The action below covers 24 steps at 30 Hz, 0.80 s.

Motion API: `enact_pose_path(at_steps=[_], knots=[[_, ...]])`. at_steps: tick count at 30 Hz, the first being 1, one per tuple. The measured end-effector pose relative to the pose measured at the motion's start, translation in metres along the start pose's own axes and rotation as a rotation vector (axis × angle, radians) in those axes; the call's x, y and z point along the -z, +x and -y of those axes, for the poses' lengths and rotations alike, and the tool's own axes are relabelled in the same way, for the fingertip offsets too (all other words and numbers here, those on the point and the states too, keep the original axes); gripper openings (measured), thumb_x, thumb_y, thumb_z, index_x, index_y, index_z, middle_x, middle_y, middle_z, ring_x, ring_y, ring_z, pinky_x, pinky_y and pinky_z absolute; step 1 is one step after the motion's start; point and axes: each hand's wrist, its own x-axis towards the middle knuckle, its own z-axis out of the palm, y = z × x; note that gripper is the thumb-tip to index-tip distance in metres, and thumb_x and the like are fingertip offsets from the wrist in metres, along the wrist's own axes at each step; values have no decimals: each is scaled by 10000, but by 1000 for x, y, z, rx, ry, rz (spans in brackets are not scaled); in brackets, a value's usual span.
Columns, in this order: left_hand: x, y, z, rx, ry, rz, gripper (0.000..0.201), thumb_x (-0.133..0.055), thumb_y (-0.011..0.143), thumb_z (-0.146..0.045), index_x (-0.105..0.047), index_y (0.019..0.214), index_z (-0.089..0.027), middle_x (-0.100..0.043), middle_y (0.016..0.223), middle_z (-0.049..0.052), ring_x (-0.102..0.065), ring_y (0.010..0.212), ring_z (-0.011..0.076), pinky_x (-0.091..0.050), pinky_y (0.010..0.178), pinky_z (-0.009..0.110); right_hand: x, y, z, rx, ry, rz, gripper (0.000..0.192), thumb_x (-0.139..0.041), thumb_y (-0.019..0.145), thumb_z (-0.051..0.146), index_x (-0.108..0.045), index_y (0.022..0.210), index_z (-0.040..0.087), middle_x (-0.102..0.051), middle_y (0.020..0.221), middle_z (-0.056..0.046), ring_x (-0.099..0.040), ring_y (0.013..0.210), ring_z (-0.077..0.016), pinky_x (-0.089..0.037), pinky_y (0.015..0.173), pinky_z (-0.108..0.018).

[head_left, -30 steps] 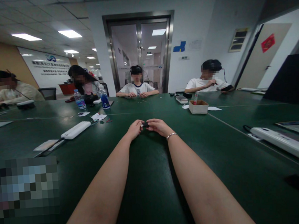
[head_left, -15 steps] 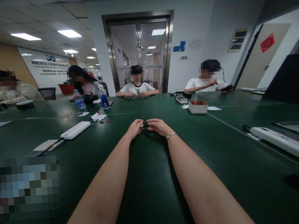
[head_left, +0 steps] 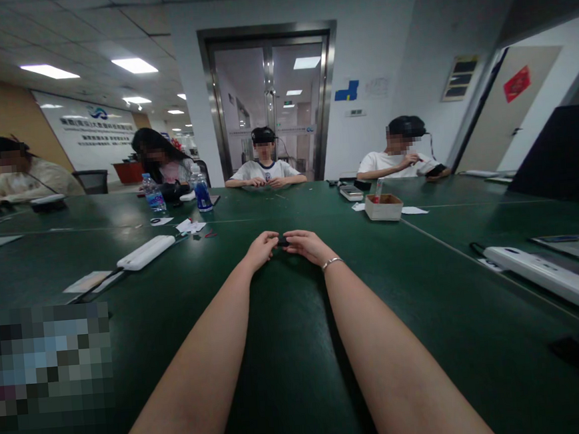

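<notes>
A small black object sits between my two hands just above the green table; its exact kind is too small to make out. My left hand pinches its left end with thumb and fingers. From the other side, my right hand, with a silver bracelet at the wrist, grips the right end. The fingertips of both hands nearly meet and cover much of the object. Both forearms stretch forward across the table.
A white power strip lies to the left, another power strip to the right. Beyond my hands are a small open box, bottles and paper scraps. Several people sit across the table, one person straight ahead.
A shiny bit seen at the left end of the black object is now hidden by my left fingers. Both hands stay in nearly the same place.
</notes>
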Motion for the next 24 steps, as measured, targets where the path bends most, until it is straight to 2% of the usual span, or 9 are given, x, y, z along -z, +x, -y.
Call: enact_pose_path(at_steps=[4,14,19,24], knots=[[0,-1,-2,11,5,30,289,-406,858,-308,-552,1043,-142,-484,594,-18,-406,437,70,-315,402,177,1,1,-1,0,-6,8,167,-532,790,-32,-622,857,91,-668,762,-70,-657,598,-124,-553,548,-191],[1,-2,-4,28,11,-4,266,-443,834,-280,-570,1033,-159,-512,666,-7,-437,471,72,-333,404,176,1,2,-1,4,-11,7,166,-557,775,-26,-630,847,104,-668,764,-68,-653,624,-125,-554,561,-200],[0,0,0,20,-7,-10,282,-392,860,-288,-552,1050,-155,-478,598,-23,-412,431,70,-317,385,172,1,1,-1,4,-15,10,177,-550,768,-33,-626,853,102,-666,738,-63,-653,606,-125,-546,554,-195],[0,-1,-2,8,-22,42,309,-355,880,-301,-559,1046,-138,-470,556,-24,-400,409,66,-311,384,167,2,0,0,8,-12,12,183,-536,772,-34,-620,859,103,-664,724,-55,-646,584,-113,-542,552,-189]])
